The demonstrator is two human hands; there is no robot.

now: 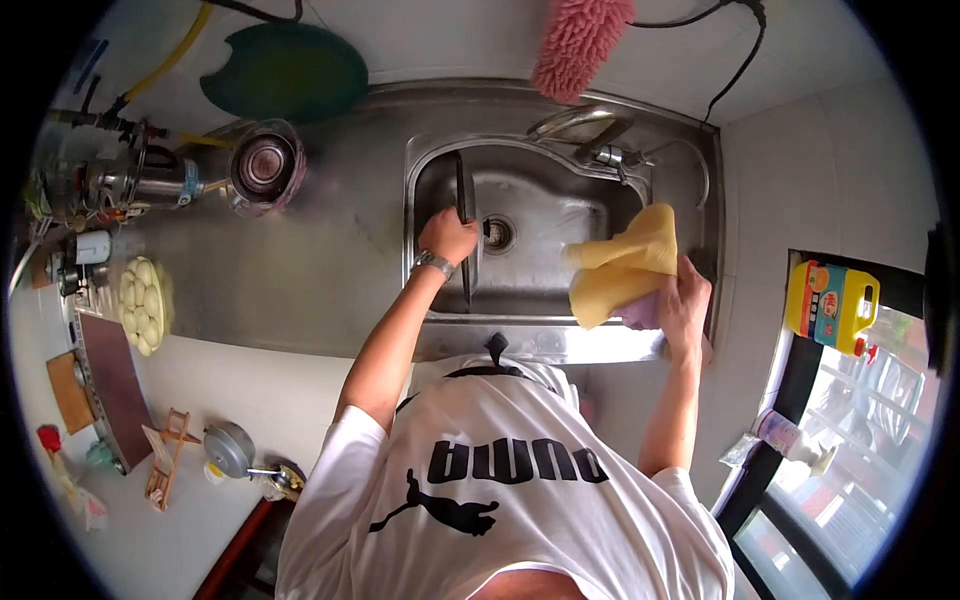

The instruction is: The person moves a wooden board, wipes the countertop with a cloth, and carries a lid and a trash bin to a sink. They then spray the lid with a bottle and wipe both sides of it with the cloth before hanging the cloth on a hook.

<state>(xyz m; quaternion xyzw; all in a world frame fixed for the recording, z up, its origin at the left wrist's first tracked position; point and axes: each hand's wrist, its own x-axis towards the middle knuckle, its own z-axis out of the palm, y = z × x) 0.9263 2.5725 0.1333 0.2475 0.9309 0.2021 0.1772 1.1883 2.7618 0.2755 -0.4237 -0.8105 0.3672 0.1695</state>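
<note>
Head view — yellow cloth (pixel 622 280) is in right hand (pixel 687 305)

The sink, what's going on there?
Someone stands at the sink. Their left hand grips a dark flat piece, perhaps a lid, seen edge-on at the basin's left side. Their right hand holds a limp yellow piece, cloth or glove, I can't tell which, on the right. The tap is behind.

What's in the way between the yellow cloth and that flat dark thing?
Nothing visible. Between the yellow cloth in the right hand and the flat dark thing, maybe a lid, in the left hand, only the sink basin shows underneath.
</note>
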